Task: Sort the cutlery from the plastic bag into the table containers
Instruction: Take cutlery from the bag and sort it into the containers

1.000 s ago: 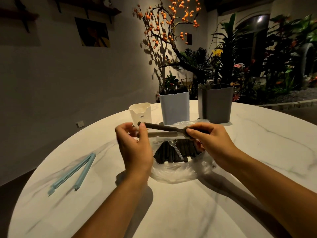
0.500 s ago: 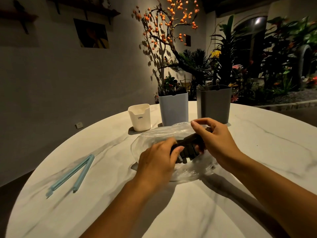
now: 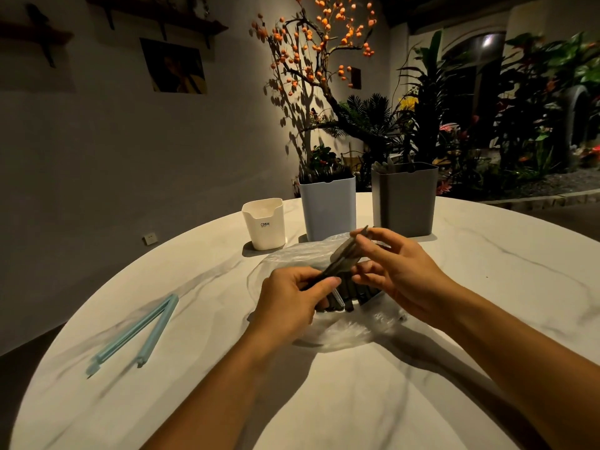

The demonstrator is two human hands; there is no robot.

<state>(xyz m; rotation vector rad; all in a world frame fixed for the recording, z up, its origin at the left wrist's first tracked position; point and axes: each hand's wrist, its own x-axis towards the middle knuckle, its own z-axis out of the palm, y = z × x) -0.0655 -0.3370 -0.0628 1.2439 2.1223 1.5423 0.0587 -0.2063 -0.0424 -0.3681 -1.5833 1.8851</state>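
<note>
A clear plastic bag point(image 3: 341, 336) lies open on the round marble table point(image 3: 324, 401), with several dark cutlery pieces point(image 3: 355, 295) inside. My left hand point(image 3: 292, 300) grips the lower end of a few dark cutlery pieces point(image 3: 345, 254) that slant up to the right above the bag. My right hand point(image 3: 399, 271) pinches their upper part between thumb and fingers. Behind the bag stand a small white container point(image 3: 264, 224), a pale blue container point(image 3: 328, 207) and a grey container point(image 3: 404, 199), the last two holding cutlery.
A light blue bag clip point(image 3: 136, 332) lies open in a V on the table's left side. Plants and a tree with orange fruit stand behind the table. The table's near part and right side are bare marble.
My left hand went from the held pieces down into the bag and has now come up with dark cutlery pieces. My right hand has shifted to pinch their upper part.
</note>
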